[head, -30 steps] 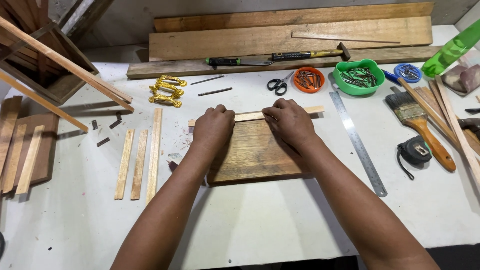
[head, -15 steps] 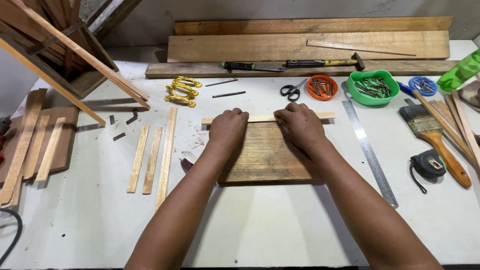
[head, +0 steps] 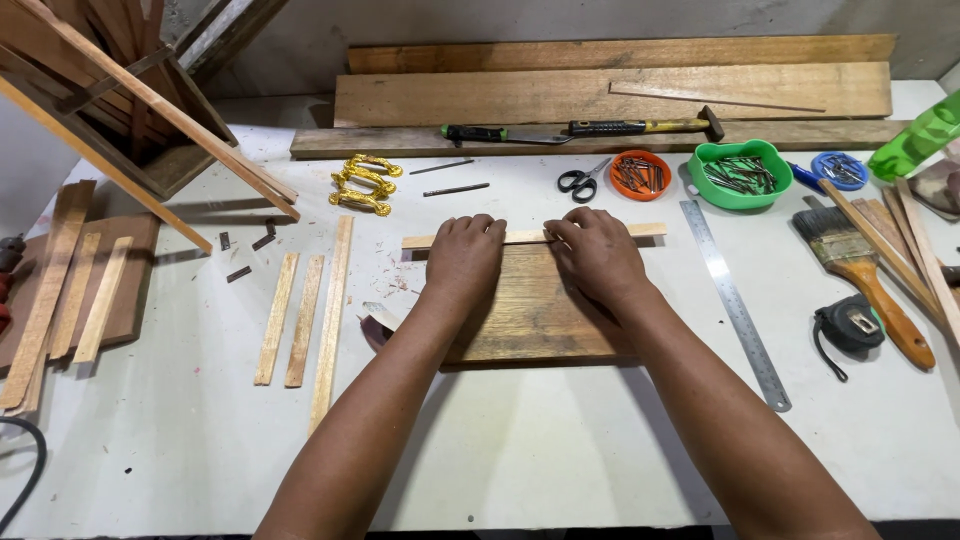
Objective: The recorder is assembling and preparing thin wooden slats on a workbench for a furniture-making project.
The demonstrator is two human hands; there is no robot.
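A brown wooden board lies flat in the middle of the white table. A thin pale wooden strip runs along its far edge. My left hand rests palm down on the board's left part, its fingertips pressing the strip. My right hand lies beside it on the right part, fingertips also on the strip. Both hands press down and hold nothing else.
Three loose wooden strips lie left of the board. Beyond are gold handles, scissors, an orange dish and a green bowl of nails, a hammer. A steel ruler, paintbrush and tape measure lie right.
The view has shifted slightly as my head moved. Both hands stay on the board and the strip in the same pose.
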